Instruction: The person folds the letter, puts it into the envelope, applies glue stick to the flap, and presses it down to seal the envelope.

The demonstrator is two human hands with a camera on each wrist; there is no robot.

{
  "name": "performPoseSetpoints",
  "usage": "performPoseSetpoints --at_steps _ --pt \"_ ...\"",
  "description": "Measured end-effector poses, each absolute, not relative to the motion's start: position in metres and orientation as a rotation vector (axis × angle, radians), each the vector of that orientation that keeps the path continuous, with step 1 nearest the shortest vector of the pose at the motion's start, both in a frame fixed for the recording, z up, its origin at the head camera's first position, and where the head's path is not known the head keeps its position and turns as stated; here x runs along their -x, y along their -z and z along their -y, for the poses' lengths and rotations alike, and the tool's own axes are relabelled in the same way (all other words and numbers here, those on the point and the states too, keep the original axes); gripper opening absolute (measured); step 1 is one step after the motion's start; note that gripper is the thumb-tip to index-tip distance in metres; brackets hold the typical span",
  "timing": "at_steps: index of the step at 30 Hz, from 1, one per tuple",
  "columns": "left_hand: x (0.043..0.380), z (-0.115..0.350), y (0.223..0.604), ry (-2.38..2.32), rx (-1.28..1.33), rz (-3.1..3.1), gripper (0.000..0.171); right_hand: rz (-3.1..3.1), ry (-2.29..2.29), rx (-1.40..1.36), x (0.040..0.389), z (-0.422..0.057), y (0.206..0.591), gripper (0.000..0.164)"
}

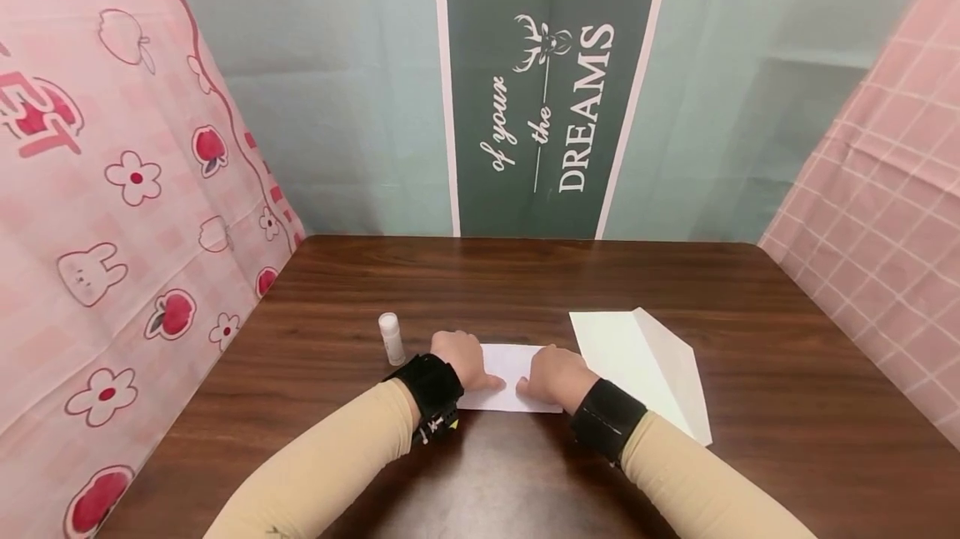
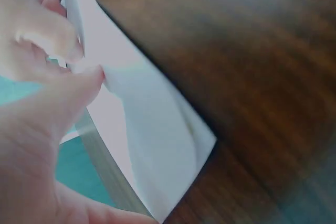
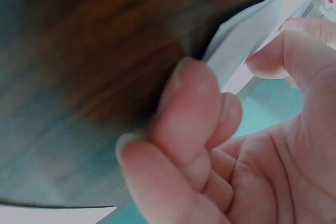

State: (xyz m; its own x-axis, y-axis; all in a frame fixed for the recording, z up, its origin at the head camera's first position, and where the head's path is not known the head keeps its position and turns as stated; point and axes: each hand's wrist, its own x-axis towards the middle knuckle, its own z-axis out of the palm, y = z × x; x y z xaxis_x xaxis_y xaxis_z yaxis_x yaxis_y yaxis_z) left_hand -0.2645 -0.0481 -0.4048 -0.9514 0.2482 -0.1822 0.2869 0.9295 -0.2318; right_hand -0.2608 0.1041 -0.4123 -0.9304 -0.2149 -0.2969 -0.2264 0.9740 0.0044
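A folded white sheet of paper (image 1: 504,358) lies crosswise on the table between both hands. My left hand (image 1: 459,358) grips its left part, with the thumb extended across the face; in the left wrist view that thumb (image 2: 86,85) presses on the paper (image 2: 157,135) near a fold line. At the right part, my right hand (image 1: 558,376) holds the paper, its thumb pointing toward the left one. Curled fingers (image 3: 191,108) of the right hand show beside the paper's edge (image 3: 241,35) in the right wrist view. Some fingertips are hidden behind the hands in the head view.
A white capped tube (image 1: 392,339), resembling a glue stick, stands left of the left hand. Another white sheet with a creased flap (image 1: 626,356) lies right of the right hand. Under everything is a dark wooden table (image 1: 510,281), with hanging cloths behind and at both sides.
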Motion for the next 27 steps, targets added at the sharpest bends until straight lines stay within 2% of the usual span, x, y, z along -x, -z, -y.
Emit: performPoseSetpoints --at_steps 3,7,11,14,17,20,27 --pt "0.270 0.049 0.409 0.328 -0.380 -2.983 0.075 -2.821 -0.033 0.322 0.261 -0.106 0.413 0.045" --pt "0.273 0.051 0.414 0.195 -0.383 -3.032 0.066 -2.803 0.020 0.323 0.261 -0.110 0.414 0.043" --pt "0.273 0.053 0.414 0.093 -0.415 -3.053 0.060 -2.812 0.026 0.330 0.264 -0.113 0.412 0.054" --pt "0.272 0.056 0.414 0.036 -0.455 -3.072 0.047 -2.849 0.027 0.343 0.265 -0.115 0.411 0.067" --pt "0.270 0.059 0.414 0.006 -0.551 -3.098 0.026 -2.877 0.052 0.329 0.267 -0.117 0.412 0.078" --pt "0.267 0.062 0.413 -0.051 -0.688 -3.108 0.012 -2.889 0.104 0.300 0.269 -0.120 0.413 0.087" --pt "0.268 0.078 0.404 -0.669 -0.981 -2.799 0.008 -2.911 0.242 0.335 0.272 -0.125 0.412 0.081"
